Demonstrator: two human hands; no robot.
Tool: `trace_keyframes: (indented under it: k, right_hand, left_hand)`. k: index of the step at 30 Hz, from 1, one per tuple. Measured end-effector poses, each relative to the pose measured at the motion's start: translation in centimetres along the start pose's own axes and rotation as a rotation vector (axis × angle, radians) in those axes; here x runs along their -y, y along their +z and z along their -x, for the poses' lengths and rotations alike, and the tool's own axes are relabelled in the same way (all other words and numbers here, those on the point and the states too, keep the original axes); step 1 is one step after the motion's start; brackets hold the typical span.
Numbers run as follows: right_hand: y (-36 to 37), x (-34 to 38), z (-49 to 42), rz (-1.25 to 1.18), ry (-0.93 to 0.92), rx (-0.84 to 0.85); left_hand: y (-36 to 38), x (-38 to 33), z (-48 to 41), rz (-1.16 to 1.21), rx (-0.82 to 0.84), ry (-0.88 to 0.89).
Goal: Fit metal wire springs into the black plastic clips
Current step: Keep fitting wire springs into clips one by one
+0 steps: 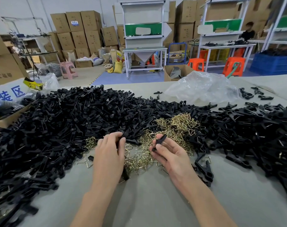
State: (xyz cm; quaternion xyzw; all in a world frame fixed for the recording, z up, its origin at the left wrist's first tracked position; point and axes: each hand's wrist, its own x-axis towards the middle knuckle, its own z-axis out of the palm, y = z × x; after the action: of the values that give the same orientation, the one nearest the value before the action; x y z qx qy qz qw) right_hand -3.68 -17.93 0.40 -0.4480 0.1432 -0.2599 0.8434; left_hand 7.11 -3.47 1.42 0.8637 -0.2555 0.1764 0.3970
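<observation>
**Black plastic clips (pixel 65 120): two halves being paired, spring not yet in**

The person is working at a grey desk (pixel 147 202) where loose black clip parts are lying in a broad heap across the far side. A smaller pile of brass-coloured wire springs (pixel 177 126) is sitting in the middle, just beyond the fingers. The right hand (pixel 169 154) is pinching one clip half (pixel 160 140) between thumb and fingers, so its grip is clamped on that piece and holding it above the springs. The left hand (pixel 110 149) is curling its fingertips round a second clip half (pixel 120 139) at the edge of the heap; its grip looks closed on it, though the palm is hiding most of the piece.

Judging by this, the step in hand is gathering and matching two halves, with no spring visibly held yet. The next move is likely calling for the halves to be lined up face to face, then a single spring to be teased free of the tangled pile. A few clips near the right forearm (pixel 203 169) appear to be carrying springs already.
</observation>
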Motion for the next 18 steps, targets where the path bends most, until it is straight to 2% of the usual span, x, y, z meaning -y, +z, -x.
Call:
trace_keyframes:
  k: [3,7,18]
  right_hand:
    - [0.2,0.0,0.0,0.012,-0.007,0.017]
    - [0.2,-0.1,0.1,0.060,-0.003,0.048]
    - [0.4,0.0,0.3,0.106,-0.014,0.087]
  left_hand:
    - [0.1,-1.9,1.7,0.424,0.081,-0.076]
    - [0.9,-3.3,2.9,0.635,0.214,-0.106]
    - [0.9,-3.2,3.1,0.677,0.287,-0.150]
